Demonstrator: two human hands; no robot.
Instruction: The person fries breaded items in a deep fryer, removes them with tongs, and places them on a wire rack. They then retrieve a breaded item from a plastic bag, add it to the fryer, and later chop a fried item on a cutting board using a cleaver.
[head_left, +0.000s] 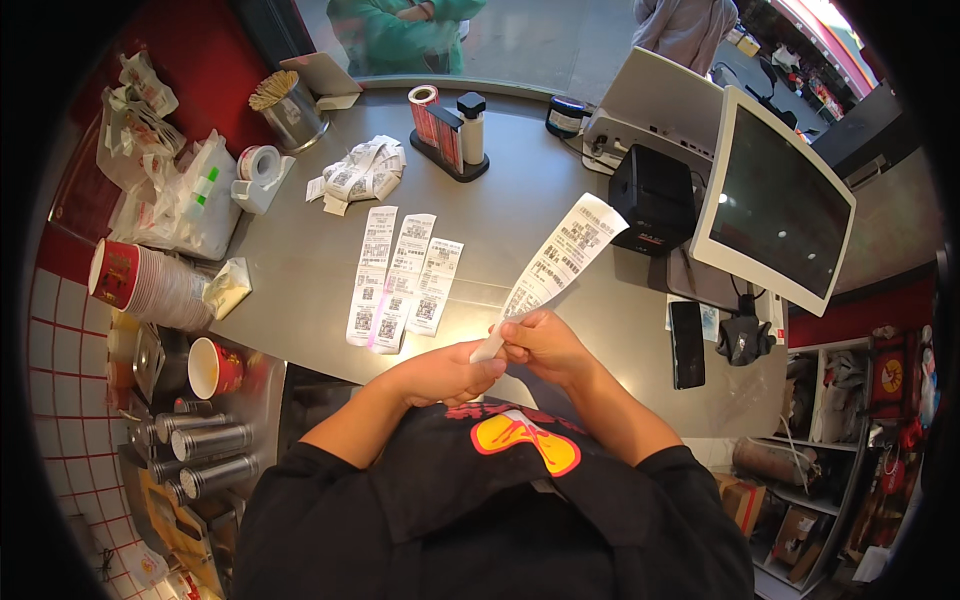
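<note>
A long printed paper receipt (559, 259) stretches up and to the right from my two hands over the counter. My left hand (454, 373) pinches its near end between thumb and fingers. Just beside it, my right hand (546, 345) grips the same strip a little higher up. Left of my hands, three receipts lie flat side by side: a long left one (373, 274), a middle one (403, 281) with a pink stripe along its edge, and a shorter right one (436, 285). Behind them sits a crumpled heap of receipts (364, 171).
A tape dispenser (262, 180), a metal canister of sticks (289, 112) and stacked paper cups (150, 289) stand left. A roll holder (454, 142) is at the back. On the right are a black printer (651, 196), a monitor (776, 199) and a phone (687, 345). Two people stand beyond the window.
</note>
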